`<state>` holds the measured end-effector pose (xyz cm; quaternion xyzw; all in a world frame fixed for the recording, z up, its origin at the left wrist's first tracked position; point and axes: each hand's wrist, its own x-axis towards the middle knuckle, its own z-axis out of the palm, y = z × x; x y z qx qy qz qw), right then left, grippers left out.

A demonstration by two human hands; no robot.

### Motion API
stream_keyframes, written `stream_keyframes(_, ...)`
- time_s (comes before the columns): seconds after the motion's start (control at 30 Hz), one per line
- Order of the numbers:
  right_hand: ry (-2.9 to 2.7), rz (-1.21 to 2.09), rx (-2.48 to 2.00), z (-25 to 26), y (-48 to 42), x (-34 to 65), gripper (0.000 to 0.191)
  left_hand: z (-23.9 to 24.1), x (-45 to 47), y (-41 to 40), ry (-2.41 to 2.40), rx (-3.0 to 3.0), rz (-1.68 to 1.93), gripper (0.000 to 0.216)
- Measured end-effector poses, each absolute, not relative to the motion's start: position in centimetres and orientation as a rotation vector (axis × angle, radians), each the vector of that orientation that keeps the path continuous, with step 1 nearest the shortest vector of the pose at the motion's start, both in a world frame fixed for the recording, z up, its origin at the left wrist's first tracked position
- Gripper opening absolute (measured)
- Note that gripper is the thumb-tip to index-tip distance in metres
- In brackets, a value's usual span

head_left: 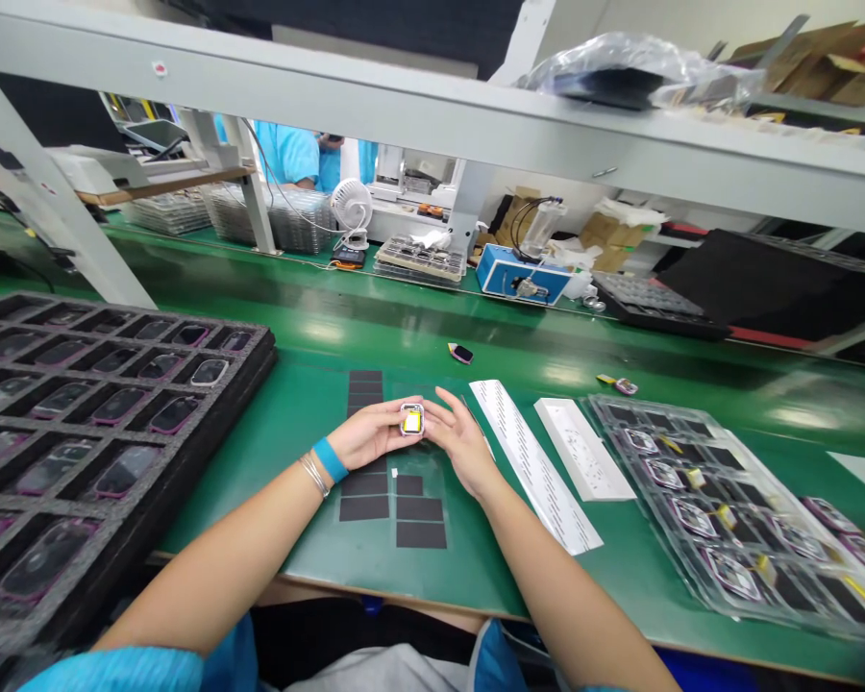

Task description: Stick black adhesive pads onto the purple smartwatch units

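Pink-edged and tiny, the case [412, 420] is right up in the fingertips, off the bench, with a yellow and white patch facing up. Left hand [366, 434] has it pinched by the near-left edge, thumb and fingers closed on it. Right hand [465, 442] comes in from the other side, tips at the right edge, index finger sticking up and loosely spread from the rest. Can't tell if the right is gripping too or just resting there.

Position-wise, it's straight right of the left fingers and straight left of the right ones. Left looks like the nearer hand, since it's got the firmer hold. Long axis seems to point away from the body, but it's close to square so don't quote me.

Just under the hands are some black strips [422, 534] on the green bench [389, 332]. Beyond the right hand: a label sheet [530, 461], a white block [583, 452], then the clear tray [645, 519] with more parts in it. Big foam tray [263, 341] off to the left, full of watch-shaped bits. One watch [462, 355] lies past the hands. Way back there's a fan [351, 204] and a blue machine [523, 276].
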<state>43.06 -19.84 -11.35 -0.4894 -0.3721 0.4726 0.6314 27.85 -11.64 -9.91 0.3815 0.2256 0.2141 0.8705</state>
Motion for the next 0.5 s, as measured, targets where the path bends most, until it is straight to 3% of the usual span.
stream_keyframes(0.1,-0.705,0.978,-1.144,-11.3,-19.6,43.9,0.053,-10.1,27.9,-11.4,0.469,0.979,0.490,0.051)
stream_keyframes(0.23,-0.661,0.867,-1.217,-11.6,-19.3,44.2,0.043,-10.8,28.2,-11.3,0.714,1.654,0.753,0.055)
stream_keyframes(0.5,-0.849,0.731,-1.326,-12.0,-19.2,44.1,0.040,-11.1,28.3,-11.2,0.890,2.152,0.981,0.066)
